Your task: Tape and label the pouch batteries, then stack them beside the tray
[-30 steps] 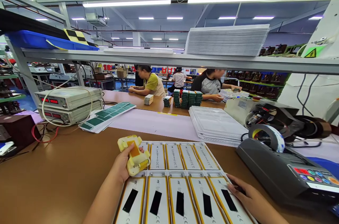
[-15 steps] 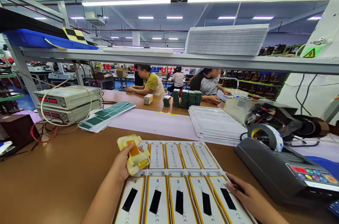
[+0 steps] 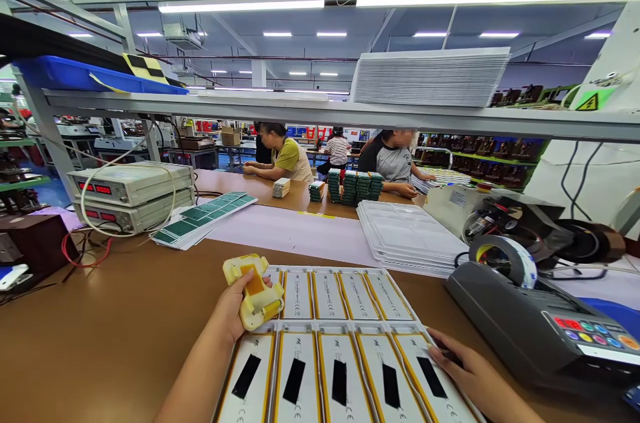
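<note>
A pale yellow plastic fixture (image 3: 260,311) with an orange patch is gripped in my left hand (image 3: 231,306), above the upper left corner of a white tray (image 3: 345,326). My right hand (image 3: 460,363) holds the right edge of that tray, thumb on top and fingers at its side. White battery packs with yellow edges lie in two rows. Those in the near row carry black strips (image 3: 339,383); the far row's visible packs (image 3: 327,293) have none. The fixture and my left hand hide the far row's left end.
A tape dispenser (image 3: 540,323) stands at the right, near a tape roll (image 3: 505,260). Stacked white trays (image 3: 405,233) lie behind. Green sheets (image 3: 200,220) and two meters (image 3: 130,193) sit at the left. A shelf beam (image 3: 300,110) crosses above; people sit beyond.
The camera view has shifted very slightly. Both hands, the fixture and the tray keep the same positions relative to each other.
</note>
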`<state>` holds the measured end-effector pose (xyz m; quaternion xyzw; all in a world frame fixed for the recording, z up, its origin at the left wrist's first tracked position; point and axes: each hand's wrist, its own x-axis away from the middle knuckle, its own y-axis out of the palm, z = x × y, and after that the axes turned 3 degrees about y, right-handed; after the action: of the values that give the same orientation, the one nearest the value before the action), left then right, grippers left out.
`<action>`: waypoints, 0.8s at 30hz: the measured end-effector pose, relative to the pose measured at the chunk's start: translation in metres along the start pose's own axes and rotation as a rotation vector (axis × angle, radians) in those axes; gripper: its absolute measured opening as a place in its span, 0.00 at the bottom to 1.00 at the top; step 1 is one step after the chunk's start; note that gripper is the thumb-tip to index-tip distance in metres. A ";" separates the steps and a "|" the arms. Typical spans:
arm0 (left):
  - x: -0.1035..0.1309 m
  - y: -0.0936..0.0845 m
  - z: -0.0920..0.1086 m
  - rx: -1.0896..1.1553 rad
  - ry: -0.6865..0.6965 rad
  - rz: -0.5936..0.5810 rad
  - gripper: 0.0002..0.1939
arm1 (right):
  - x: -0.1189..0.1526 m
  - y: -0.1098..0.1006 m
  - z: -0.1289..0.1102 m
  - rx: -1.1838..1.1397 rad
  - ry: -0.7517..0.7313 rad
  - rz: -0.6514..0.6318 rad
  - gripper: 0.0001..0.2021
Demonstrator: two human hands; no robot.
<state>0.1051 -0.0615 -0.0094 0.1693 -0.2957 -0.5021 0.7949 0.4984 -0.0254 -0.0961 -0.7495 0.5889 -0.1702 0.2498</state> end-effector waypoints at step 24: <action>0.001 0.001 0.000 0.008 0.007 -0.025 0.13 | -0.002 0.001 0.006 -0.006 0.037 0.020 0.30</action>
<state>0.1057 -0.0617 -0.0085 0.1780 -0.2927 -0.5104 0.7888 0.5003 -0.0222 -0.1010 -0.7411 0.6014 -0.1799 0.2382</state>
